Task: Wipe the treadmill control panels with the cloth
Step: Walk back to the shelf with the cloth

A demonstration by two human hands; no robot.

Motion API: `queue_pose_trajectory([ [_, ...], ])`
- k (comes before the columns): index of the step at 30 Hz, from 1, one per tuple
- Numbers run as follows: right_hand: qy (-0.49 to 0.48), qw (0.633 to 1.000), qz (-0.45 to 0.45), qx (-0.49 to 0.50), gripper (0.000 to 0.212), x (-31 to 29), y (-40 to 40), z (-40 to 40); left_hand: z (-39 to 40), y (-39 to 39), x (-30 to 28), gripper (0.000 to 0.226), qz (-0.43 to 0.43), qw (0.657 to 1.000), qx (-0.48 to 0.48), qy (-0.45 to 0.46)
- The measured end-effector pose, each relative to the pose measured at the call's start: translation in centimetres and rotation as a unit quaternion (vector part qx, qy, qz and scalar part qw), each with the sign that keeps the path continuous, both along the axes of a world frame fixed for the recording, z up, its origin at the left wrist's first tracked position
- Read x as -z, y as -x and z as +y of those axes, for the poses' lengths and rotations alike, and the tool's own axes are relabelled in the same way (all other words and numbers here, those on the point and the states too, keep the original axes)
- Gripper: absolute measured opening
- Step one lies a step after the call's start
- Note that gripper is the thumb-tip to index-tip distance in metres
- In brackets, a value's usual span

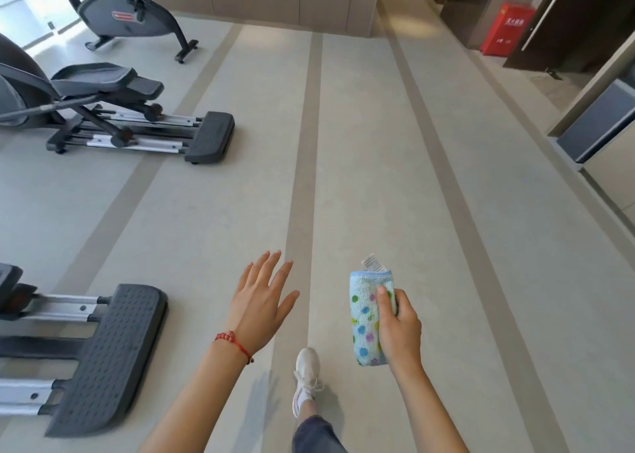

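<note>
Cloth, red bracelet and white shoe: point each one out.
cloth (364, 318): head view, on its dotted terry face left of the thumb.
red bracelet (233, 341): head view, on the cord across the left wrist.
white shoe (305, 373): head view, on the laced upper.

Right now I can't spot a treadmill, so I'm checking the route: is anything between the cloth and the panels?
Cannot tell: no treadmill panel is in view. The right hand grips the cloth; the floor ahead shows nothing, and the elliptical machines stand to the left.

A gym: 2 ellipticals (113, 122), an exercise bike (127, 16).
</note>
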State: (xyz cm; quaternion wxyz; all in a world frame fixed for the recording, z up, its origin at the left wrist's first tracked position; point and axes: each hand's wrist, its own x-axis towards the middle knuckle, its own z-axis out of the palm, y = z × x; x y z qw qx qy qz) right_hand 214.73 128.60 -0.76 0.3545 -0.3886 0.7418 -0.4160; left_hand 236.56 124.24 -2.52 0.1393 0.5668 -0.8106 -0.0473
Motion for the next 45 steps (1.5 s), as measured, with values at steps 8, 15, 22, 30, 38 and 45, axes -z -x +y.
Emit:
queue_pose_trajectory([
  [8, -0.001, 0.999, -0.019, -0.028, 0.024, 0.2, 0.5, -18.6, -17.4, 1.9, 0.0, 0.065, -0.025, 0.999, -0.001, -0.023],
  [15, -0.006, 0.999, -0.024, -0.029, 0.024, -0.3, 0.3, -32.9, -31.8, 2.3, -0.7, 0.066, -0.016, 1.000, 0.002, -0.018],
  [22, 0.007, 1.000, -0.023, 0.016, 0.026, 0.1, -0.5, -48.1, -48.7, 2.2, 0.1, 0.067, -0.013, 0.999, 0.041, -0.024],
  [30, 0.005, 0.998, -0.022, 0.058, 0.026, -1.2, -1.0, -61.7, -64.5, 1.3, -1.5, 0.068, -0.016, 0.997, 0.077, -0.007],
  [38, -0.003, 0.997, -0.003, 0.075, 0.024, -0.2, 1.3, -71.8, -74.9, 3.2, -0.5, 0.067, 0.009, 0.995, 0.091, -0.023],
  [45, 0.010, 0.994, -0.010, 0.104, 0.025, 0.4, 6.5, -81.7, -86.0, 8.9, -0.5, 0.067, 0.004, 0.993, 0.113, -0.026],
])
